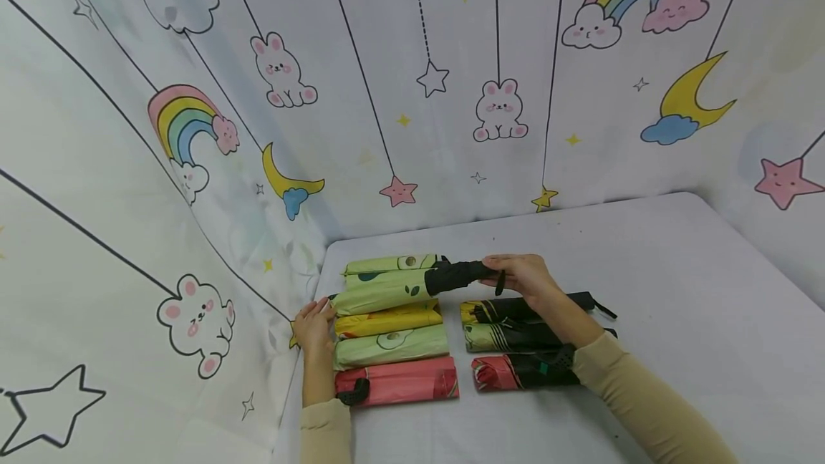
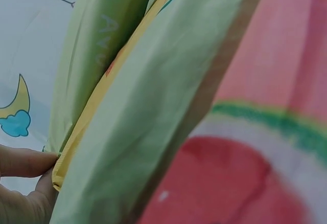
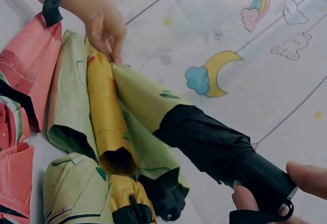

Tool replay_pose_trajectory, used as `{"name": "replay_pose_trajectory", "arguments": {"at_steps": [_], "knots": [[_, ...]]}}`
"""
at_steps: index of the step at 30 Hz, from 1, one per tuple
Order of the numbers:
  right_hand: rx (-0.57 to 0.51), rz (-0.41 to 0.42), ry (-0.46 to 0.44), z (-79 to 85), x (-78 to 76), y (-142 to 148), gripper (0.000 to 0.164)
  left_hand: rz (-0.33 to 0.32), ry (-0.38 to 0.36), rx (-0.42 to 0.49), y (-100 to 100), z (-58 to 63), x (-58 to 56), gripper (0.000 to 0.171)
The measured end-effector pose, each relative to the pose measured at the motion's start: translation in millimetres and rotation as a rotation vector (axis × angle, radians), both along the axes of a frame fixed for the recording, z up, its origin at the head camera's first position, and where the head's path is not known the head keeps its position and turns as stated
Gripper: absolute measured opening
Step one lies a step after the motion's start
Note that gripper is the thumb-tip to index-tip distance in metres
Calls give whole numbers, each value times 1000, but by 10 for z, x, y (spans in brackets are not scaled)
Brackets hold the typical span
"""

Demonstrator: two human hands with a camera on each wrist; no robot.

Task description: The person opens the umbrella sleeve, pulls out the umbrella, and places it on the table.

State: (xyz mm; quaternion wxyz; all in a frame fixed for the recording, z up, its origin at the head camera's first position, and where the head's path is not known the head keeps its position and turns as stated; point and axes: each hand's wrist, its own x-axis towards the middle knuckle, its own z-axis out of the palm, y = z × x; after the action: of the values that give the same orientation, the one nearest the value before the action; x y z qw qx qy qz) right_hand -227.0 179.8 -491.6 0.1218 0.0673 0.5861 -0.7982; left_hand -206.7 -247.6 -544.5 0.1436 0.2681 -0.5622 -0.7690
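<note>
A folded umbrella [image 1: 457, 276] with a black handle and wrist strap sticks out of a light green avocado-print sleeve [image 1: 380, 292]. My right hand [image 1: 525, 278] grips the handle, with thumb and fingers around it in the right wrist view. At the sleeve's far left end, my left hand [image 1: 314, 324] pinches the tip, as the right wrist view also shows. The sleeve is tilted above the other covers, its right end raised. How much of the umbrella lies inside is hidden.
Below lie a yellow sleeve [image 1: 389, 321], a green sleeve [image 1: 393, 347] and a red watermelon sleeve [image 1: 412, 380]; another green sleeve [image 1: 387, 264] lies behind. On the right are a yellow-black umbrella [image 1: 509, 308], a green-black umbrella [image 1: 515, 337] and a red-black umbrella [image 1: 522, 371].
</note>
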Motion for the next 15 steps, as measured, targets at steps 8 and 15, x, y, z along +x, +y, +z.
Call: {"name": "replay_pose_trajectory", "arguments": {"at_steps": [8, 15], "knots": [[4, 4, 5, 26, 10, 95, 53, 4, -2, -17, 9, -9, 5, 67], [-10, 2, 10, 35, 23, 161, 53, 17, -3, -18, -12, -27, -2, 66]]}}
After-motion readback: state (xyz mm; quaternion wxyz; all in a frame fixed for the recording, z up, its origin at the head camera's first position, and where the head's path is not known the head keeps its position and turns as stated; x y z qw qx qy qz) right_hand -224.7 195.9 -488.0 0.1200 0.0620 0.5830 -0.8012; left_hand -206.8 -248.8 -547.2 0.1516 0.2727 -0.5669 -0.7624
